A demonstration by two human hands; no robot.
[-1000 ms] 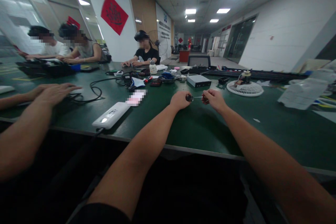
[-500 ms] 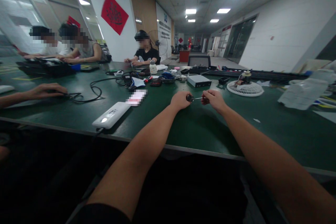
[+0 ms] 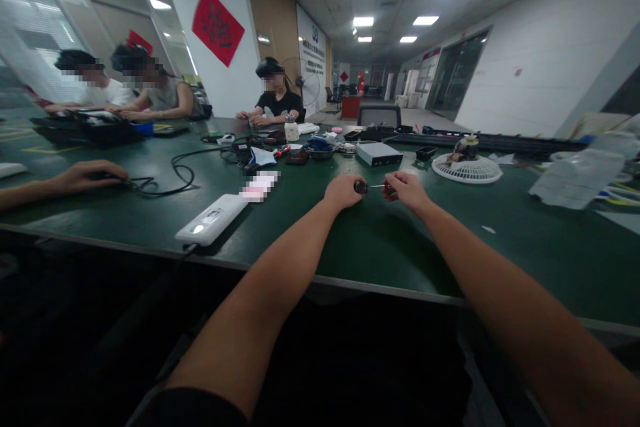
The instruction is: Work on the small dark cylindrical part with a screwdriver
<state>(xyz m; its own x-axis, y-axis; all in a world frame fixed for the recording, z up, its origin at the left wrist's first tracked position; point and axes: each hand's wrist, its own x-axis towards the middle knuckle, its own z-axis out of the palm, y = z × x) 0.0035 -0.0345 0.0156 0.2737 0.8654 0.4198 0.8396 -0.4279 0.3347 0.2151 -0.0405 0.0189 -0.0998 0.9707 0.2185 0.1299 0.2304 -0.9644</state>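
Above the green table (image 3: 370, 247), my left hand (image 3: 344, 192) is closed round the dark handle of a screwdriver-like tool (image 3: 362, 187). Its thin metal shaft points right, to my right hand (image 3: 406, 189). The fingers of my right hand are pinched together at the shaft's far end, on a small dark piece (image 3: 389, 192) too small to make out. Behind my hands lies a grey metal box (image 3: 379, 153), and a white fan grille (image 3: 467, 169) is to the right of it.
A white device (image 3: 214, 219) with a cable lies left of my arms. Another person's hand (image 3: 93, 175) rests at the far left by a black cable (image 3: 187, 180). Mixed parts (image 3: 320, 145) spread across the back. Crumpled plastic (image 3: 580, 170) lies at the right.
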